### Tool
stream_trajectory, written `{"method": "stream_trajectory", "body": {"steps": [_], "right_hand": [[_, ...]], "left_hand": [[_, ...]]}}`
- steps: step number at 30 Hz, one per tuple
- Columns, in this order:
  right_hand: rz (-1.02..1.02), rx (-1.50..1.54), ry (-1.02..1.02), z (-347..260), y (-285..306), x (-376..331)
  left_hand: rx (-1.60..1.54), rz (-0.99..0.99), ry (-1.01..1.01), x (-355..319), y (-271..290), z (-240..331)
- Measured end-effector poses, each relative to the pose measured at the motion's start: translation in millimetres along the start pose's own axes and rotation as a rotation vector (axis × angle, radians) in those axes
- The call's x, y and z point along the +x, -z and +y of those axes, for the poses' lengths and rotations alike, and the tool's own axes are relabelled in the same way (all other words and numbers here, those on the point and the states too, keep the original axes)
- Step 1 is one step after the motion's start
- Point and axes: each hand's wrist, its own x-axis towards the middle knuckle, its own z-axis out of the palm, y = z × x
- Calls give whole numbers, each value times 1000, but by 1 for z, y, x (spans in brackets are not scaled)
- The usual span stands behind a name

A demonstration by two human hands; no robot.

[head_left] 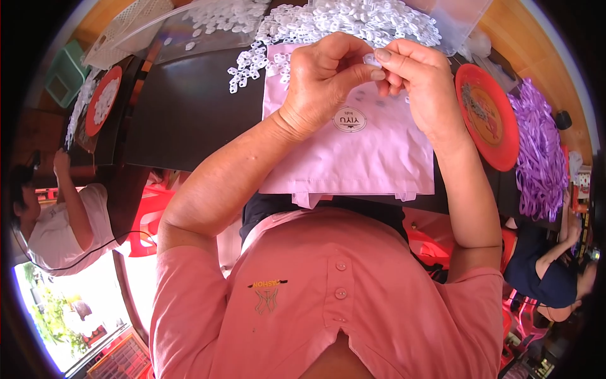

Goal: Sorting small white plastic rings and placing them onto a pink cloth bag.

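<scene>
In front of my chest, both hands meet above a pink cloth bag (366,158) with a round printed label and short straps at its near edge. Closed in a pinch, my left hand (328,79) grips a small white plastic piece (371,59). My right hand (424,76) pinches at the same piece from the other side, thumb and fingers bent together. Fingers partly hide the piece, so its full shape cannot be made out. Past my hands spreads a heap of small white plastic pieces (353,22), some linked in clusters (248,66) beside the bag.
A red plate (505,142) with small metal-coloured parts lies right of my forearm, next to bundled purple ribbons (540,151). Left across the dark table (189,114) are another red plate (95,117) and a green basket (66,72). People sit at both sides.
</scene>
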Motion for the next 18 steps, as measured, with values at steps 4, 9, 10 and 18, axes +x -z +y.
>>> {"method": "stream_trajectory", "body": {"steps": [4, 9, 10, 18], "right_hand": [[32, 31, 7, 3, -7, -1], [78, 26, 7, 3, -13, -2], [102, 14, 24, 2, -14, -2], [83, 48, -16, 7, -2, 4]], "left_hand": [[154, -6, -71, 1, 6, -7], [399, 50, -286, 6, 6, -11], [400, 49, -288, 7, 4, -12], [148, 45, -134, 9, 3, -20]]}}
